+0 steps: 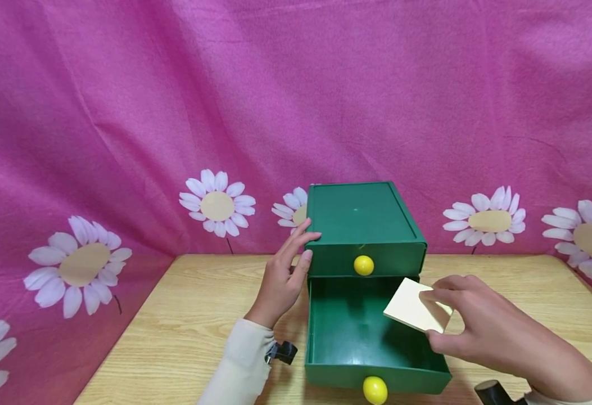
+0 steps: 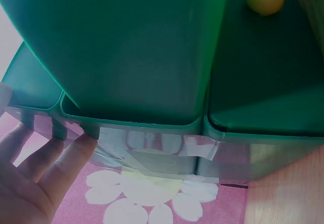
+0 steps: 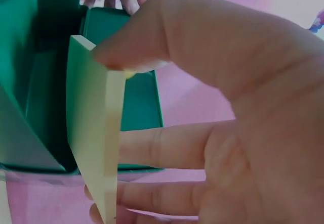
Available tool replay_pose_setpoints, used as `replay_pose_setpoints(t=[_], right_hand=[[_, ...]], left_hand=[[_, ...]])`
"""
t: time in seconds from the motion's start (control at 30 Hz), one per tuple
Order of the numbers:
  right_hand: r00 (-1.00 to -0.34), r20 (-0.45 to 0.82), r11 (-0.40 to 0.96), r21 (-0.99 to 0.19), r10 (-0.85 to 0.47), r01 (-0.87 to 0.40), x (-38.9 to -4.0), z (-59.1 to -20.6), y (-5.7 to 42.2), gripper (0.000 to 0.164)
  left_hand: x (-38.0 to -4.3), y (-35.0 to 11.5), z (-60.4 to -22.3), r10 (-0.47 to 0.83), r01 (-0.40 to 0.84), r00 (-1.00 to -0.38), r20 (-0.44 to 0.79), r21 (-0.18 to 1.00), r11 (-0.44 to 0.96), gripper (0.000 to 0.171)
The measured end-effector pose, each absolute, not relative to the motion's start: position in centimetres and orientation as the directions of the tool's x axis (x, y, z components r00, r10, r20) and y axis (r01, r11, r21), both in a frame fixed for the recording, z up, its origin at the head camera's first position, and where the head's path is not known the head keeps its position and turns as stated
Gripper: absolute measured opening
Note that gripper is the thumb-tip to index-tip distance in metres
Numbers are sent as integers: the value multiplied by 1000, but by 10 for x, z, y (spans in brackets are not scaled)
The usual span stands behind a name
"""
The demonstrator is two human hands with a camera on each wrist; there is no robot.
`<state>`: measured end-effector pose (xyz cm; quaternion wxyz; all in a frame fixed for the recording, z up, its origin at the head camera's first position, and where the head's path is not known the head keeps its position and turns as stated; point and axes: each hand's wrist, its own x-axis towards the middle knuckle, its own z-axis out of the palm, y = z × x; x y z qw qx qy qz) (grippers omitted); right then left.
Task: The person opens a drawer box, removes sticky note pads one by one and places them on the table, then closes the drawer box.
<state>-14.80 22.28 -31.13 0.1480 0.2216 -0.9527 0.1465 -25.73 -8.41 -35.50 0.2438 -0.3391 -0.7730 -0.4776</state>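
Observation:
A green two-drawer desk organizer (image 1: 353, 214) stands on the table, its lower drawer (image 1: 331, 377) pulled far out and its upper drawer (image 1: 336, 259) closed. My right hand (image 1: 488, 332) pinches a pale yellow square pad of sticky notes (image 1: 409, 306) over the right side of the lower drawer. In the right wrist view the thumb lies at one edge of the pad (image 3: 93, 118), with fingers behind it. My left hand (image 1: 281, 281) rests its fingers against the organizer's left side, fingertips at the top edge. No objects show inside the lower drawer.
Yellow round knobs sit on the upper drawer (image 1: 364, 265) and the lower one (image 1: 375, 390). Wooden tabletop (image 1: 199, 315) extends to both sides. A pink cloth (image 1: 285, 101) printed with white daisies hangs behind and at the left.

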Motion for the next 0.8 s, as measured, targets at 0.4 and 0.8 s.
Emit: replay_pose_setpoints(t=[0.4,0.8], right_hand=[[-870,333,879,-189,-363,-439,-148,-311,244,50],[-887,323,892,-201,-330,-405,-156,-311,257,45]], left_hand=[[-256,-84,-355,287,761,-646,707,571,307,34],[-258,-84,-357,290,753,-656,697,582,305,36]])
